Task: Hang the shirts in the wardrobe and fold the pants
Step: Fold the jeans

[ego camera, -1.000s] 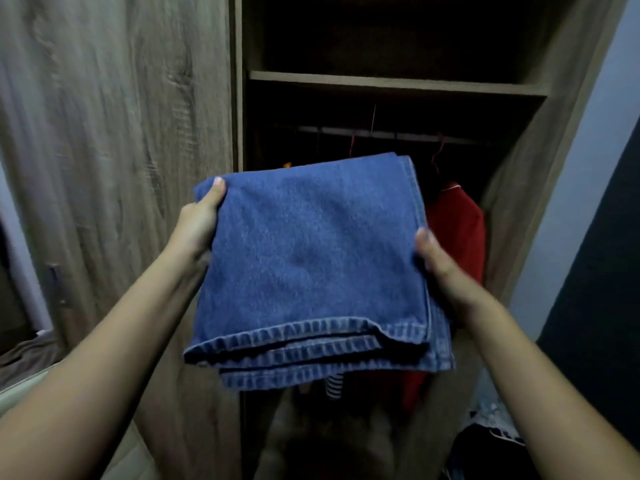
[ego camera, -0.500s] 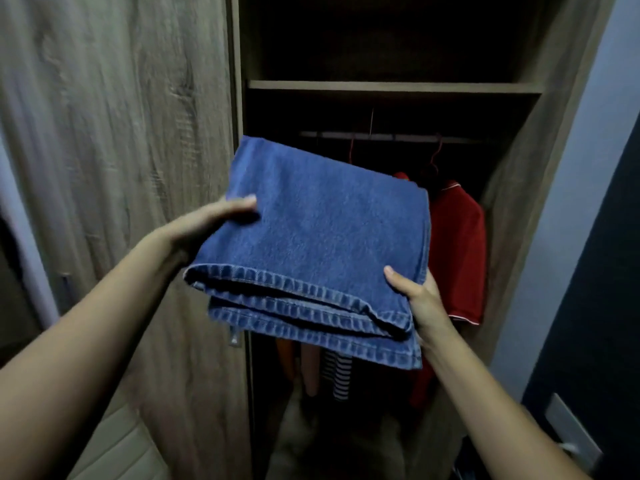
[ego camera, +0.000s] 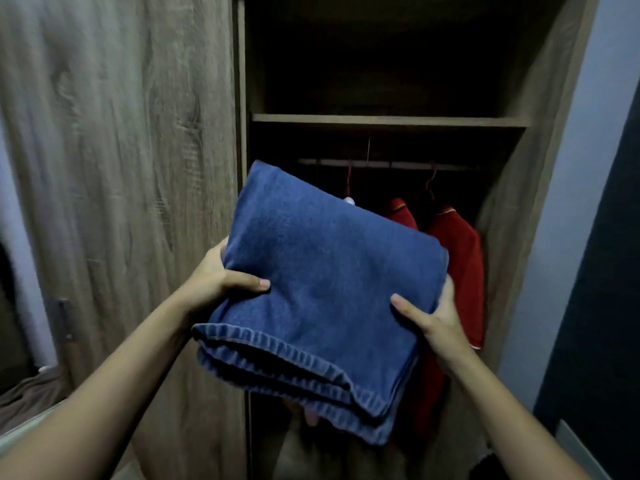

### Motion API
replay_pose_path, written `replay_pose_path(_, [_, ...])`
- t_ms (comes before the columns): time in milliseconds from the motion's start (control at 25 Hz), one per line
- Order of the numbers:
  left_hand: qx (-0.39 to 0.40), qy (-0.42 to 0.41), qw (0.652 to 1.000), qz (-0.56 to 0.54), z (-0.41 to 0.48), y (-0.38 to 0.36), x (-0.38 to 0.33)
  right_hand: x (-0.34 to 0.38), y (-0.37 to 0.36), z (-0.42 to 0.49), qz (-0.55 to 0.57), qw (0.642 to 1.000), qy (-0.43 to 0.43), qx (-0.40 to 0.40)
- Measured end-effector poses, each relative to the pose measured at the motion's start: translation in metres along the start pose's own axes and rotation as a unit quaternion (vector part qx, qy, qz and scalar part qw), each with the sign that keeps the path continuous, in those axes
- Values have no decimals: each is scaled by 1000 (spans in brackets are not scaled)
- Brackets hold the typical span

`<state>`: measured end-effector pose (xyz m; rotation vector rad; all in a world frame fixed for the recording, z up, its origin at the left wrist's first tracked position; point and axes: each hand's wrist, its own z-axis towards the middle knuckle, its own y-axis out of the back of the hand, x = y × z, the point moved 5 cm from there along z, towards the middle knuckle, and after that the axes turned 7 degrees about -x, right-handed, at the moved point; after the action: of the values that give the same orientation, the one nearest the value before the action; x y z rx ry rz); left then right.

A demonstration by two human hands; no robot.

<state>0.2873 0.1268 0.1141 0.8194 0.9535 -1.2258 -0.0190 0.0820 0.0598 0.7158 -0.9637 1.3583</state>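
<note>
Presently the folded jeans [ego camera: 322,289] are pinched at either side by left hand [ego camera: 221,275] and right hand [ego camera: 433,317] — the wardrobe shelf [ego camera: 388,120] lies above, straight ahead.

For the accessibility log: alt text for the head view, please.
The left hand and right hand grip folded blue jeans in front of an open wooden wardrobe. Red shirts hang from its rail, below a shelf.

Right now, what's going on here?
A person holds folded jeans up in front of the open wardrobe. The left hand grips their left edge, thumb on top. The right hand grips the right edge. Behind them, red shirts hang from the rail, under a shelf. The jeans are not yet set down.
</note>
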Motion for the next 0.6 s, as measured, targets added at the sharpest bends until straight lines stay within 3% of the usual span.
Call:
replay_pose_path(40, [27,-1,1000,12,-1,-2,-7,14,3,3,-90,994,48,-49])
replay_pose_path(120, [74,0,996,54,-2,-7,-11,55,-4,4,-320,929,162,-89])
replay_pose_path(200, [113,-6,991,67,-5,-17,-9,83,-30,7,-461,867,179,51])
replay_pose_path(280, [158,-5,986,56,-13,-28,-4,86,-51,4,-424,875,116,204])
replay_pose_path(320, [176,3,982,62,-14,-29,1,83,-58,4,-377,892,110,225])
replay_pose_path(440, [191,-3,966,176,-1,-12,19,71,-67,3,-337,918,145,150])
replay_pose_path(520, [61,-31,957,282,6,10,35,68,-72,-4,-365,909,165,116])
replay_pose_path(600, [-210,-73,916,333,-12,27,54,63,-74,-7,-392,901,162,87])
